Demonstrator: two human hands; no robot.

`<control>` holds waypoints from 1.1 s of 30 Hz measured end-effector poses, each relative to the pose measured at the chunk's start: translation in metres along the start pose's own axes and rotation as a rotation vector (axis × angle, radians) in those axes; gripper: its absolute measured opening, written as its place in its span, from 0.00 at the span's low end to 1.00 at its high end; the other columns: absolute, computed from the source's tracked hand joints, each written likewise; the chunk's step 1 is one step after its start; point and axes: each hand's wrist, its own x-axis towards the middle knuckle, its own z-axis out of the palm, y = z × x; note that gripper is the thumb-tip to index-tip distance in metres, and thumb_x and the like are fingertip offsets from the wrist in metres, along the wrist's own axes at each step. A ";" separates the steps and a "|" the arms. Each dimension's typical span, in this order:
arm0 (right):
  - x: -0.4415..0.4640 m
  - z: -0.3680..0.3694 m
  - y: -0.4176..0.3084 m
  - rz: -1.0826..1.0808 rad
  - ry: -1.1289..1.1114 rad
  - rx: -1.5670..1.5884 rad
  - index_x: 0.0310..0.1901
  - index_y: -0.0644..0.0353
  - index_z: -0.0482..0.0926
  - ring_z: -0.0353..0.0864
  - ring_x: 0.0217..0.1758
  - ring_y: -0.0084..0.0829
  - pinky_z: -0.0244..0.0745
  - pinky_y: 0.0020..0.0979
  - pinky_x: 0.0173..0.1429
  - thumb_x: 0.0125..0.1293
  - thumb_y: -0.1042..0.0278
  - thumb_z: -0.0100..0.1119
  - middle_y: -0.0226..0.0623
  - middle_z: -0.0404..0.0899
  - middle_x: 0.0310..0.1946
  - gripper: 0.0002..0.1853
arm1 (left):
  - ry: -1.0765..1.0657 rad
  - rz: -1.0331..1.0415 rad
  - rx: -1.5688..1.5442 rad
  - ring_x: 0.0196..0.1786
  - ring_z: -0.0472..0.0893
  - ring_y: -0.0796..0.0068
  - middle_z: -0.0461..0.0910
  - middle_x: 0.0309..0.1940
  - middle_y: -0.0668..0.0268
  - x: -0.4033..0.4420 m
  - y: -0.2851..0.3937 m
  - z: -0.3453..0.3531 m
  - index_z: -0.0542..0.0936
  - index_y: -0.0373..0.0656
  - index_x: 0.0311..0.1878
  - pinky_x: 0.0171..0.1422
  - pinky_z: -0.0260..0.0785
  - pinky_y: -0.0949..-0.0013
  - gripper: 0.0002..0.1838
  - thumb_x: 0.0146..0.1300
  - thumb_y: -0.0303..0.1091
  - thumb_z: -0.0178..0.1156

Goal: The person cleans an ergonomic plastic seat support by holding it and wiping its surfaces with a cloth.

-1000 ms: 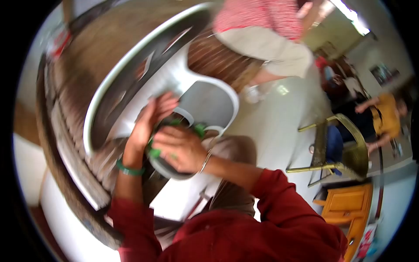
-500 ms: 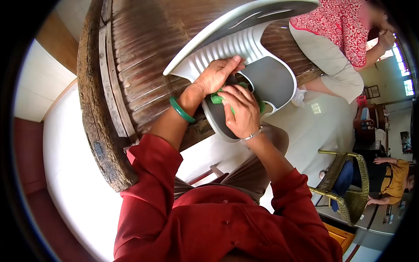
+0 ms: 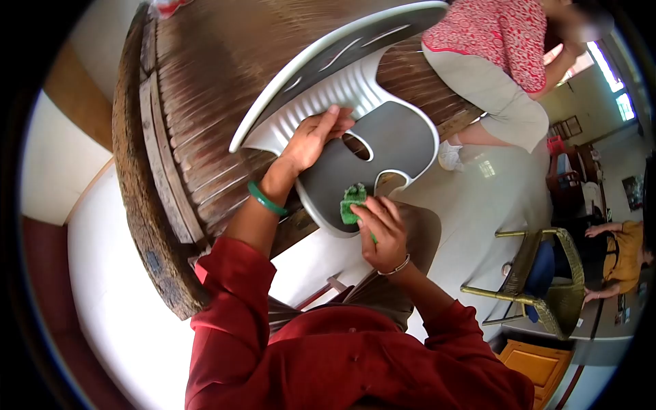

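Note:
A white and grey moulded plastic seat (image 3: 403, 133) with a curved back and cut-out holes lies on a slatted wooden bench, its near edge by my knees. My left hand (image 3: 311, 140), with a green bangle on the wrist, rests on the seat where the ribbed white part meets the grey; its fingers are stretched out, holding nothing. My right hand (image 3: 384, 232) pinches a bunched green cloth (image 3: 352, 203) over the near grey lobe of the seat. Part of the cloth is hidden in the fingers.
The slatted bench (image 3: 205, 89) has a thick rough wooden rail (image 3: 140, 198) on the left. A person in a red patterned top (image 3: 478, 41) sits on the bench beside the seat. To the right, a woven armchair (image 3: 536, 287) stands near another person in a yellow top (image 3: 622, 256).
My right hand has drawn the green cloth back from beside my left hand toward the seat's near edge. The left hand still lies on the seat. The whole view has shifted slightly.

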 end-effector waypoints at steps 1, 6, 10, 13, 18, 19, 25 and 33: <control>-0.002 -0.002 -0.001 0.012 0.003 0.016 0.50 0.63 0.83 0.77 0.53 0.51 0.75 0.44 0.57 0.59 0.78 0.61 0.47 0.80 0.51 0.16 | -0.013 -0.001 0.006 0.60 0.78 0.67 0.82 0.56 0.55 0.000 0.001 0.000 0.74 0.32 0.67 0.71 0.67 0.66 0.36 0.78 0.59 0.43; 0.002 -0.014 0.009 0.144 -0.010 0.258 0.50 0.61 0.82 0.78 0.55 0.50 0.74 0.44 0.59 0.54 0.81 0.62 0.43 0.80 0.54 0.19 | -0.060 -0.045 0.180 0.66 0.75 0.64 0.78 0.63 0.56 0.000 0.005 -0.001 0.69 0.35 0.72 0.74 0.62 0.61 0.37 0.78 0.60 0.40; 0.061 0.013 0.018 0.106 0.307 0.083 0.51 0.60 0.79 0.74 0.59 0.47 0.72 0.42 0.60 0.50 0.78 0.64 0.40 0.77 0.56 0.22 | -0.146 -0.005 0.099 0.66 0.75 0.64 0.77 0.63 0.54 0.001 -0.008 -0.016 0.69 0.35 0.72 0.74 0.63 0.62 0.38 0.79 0.61 0.37; 0.094 0.052 0.023 0.121 -0.004 0.063 0.40 0.61 0.82 0.72 0.58 0.46 0.69 0.43 0.64 0.55 0.71 0.63 0.40 0.76 0.49 0.10 | -0.115 0.077 0.268 0.64 0.75 0.62 0.77 0.62 0.53 -0.003 0.005 -0.012 0.70 0.34 0.70 0.72 0.62 0.62 0.38 0.79 0.61 0.34; 0.086 0.083 0.029 0.106 -0.055 0.000 0.40 0.65 0.81 0.67 0.66 0.51 0.60 0.50 0.74 0.56 0.62 0.64 0.49 0.72 0.56 0.15 | -0.186 0.131 0.330 0.63 0.75 0.62 0.78 0.61 0.53 0.000 0.000 -0.016 0.70 0.33 0.70 0.72 0.61 0.62 0.39 0.79 0.61 0.35; 0.084 0.083 0.029 0.101 -0.033 0.015 0.40 0.65 0.81 0.67 0.66 0.50 0.60 0.49 0.74 0.56 0.62 0.65 0.48 0.73 0.56 0.15 | -0.197 0.125 0.315 0.64 0.75 0.62 0.77 0.61 0.53 0.001 -0.003 -0.018 0.70 0.32 0.70 0.72 0.62 0.61 0.38 0.79 0.60 0.36; 0.083 0.090 0.030 0.104 0.020 0.003 0.40 0.65 0.82 0.68 0.65 0.49 0.61 0.48 0.73 0.54 0.64 0.64 0.48 0.74 0.56 0.15 | -0.187 0.269 0.487 0.68 0.72 0.59 0.74 0.65 0.51 0.002 -0.013 -0.021 0.70 0.28 0.69 0.75 0.58 0.61 0.37 0.80 0.57 0.35; 0.085 0.086 0.024 0.152 -0.017 -0.002 0.38 0.64 0.83 0.70 0.62 0.47 0.63 0.46 0.70 0.53 0.64 0.64 0.46 0.75 0.53 0.14 | -0.190 0.172 0.390 0.65 0.75 0.61 0.76 0.65 0.53 0.004 -0.010 -0.028 0.71 0.30 0.69 0.73 0.61 0.62 0.36 0.81 0.56 0.33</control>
